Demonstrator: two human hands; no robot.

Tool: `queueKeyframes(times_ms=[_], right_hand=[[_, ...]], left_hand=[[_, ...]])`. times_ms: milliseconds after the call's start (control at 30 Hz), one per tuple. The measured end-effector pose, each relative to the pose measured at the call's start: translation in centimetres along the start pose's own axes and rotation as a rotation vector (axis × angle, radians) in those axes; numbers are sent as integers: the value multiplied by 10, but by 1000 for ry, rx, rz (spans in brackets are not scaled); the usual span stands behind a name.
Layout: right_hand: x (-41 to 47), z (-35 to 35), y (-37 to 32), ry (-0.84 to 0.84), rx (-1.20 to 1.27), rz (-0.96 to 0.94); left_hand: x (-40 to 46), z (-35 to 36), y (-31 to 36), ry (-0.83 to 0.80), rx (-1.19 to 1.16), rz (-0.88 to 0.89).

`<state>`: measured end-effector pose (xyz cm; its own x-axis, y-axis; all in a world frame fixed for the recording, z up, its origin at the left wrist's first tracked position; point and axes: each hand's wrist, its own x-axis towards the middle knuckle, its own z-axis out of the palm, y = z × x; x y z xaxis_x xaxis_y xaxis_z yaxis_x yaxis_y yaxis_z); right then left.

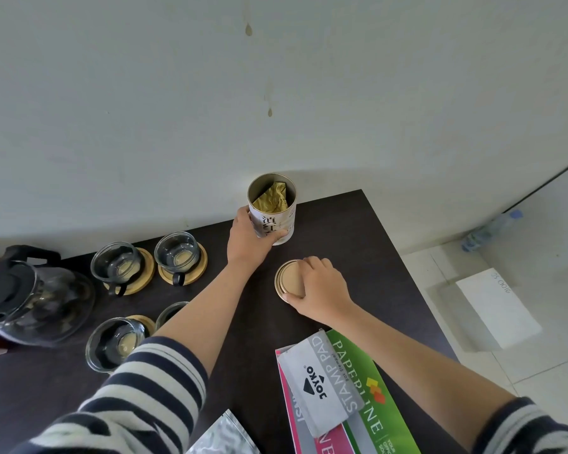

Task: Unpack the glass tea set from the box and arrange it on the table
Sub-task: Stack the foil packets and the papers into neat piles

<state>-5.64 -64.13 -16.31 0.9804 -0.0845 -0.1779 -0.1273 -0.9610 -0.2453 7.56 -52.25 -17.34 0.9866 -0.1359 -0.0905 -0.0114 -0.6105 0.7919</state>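
Dark table (358,231): teapot (30,296), cups (177,252) already set left of hands. Left hand (248,239) grips open tea tin (274,209); right hand (322,290) clasps lid (289,278). Near done.

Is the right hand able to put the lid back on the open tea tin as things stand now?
Probably yes. The right hand already rests on the lid, and the tea tin stands open just beyond it, steadied by the left hand. Nothing lies between lid and tin.

Dark surface (368,244) against a pale wall; bearing a glass teapot (30,299), glass cups (177,250) on wooden coasters (197,267), an open tea tin (273,208), its lid (289,278), paper boxes (348,394).
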Motion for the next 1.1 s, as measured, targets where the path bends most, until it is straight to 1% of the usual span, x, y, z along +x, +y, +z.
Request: queueKeyframes(times_ms=[233,500,667,800,900,1000,1100], right_hand=[[-2,6,1,54,-5,-15],[-2,6,-2,51,32,-6],[-3,4,-6,43,9,3],[-12,1,-9,99,-9,-12],[-26,-5,-15,149,58,-32],[-51,-10,-25,177,192,-54],[-85,-7,-41,143,278,-55]], left_hand=[[-2,2,-1,5,-5,-1],[-10,2,5,-1,-8,25],[-20,0,15,-45,4,-55],[-41,-11,27,-44,26,-98],[-72,-27,36,-44,146,-19],[-112,-48,37,-25,151,41],[-162,-72,28,55,150,91]])
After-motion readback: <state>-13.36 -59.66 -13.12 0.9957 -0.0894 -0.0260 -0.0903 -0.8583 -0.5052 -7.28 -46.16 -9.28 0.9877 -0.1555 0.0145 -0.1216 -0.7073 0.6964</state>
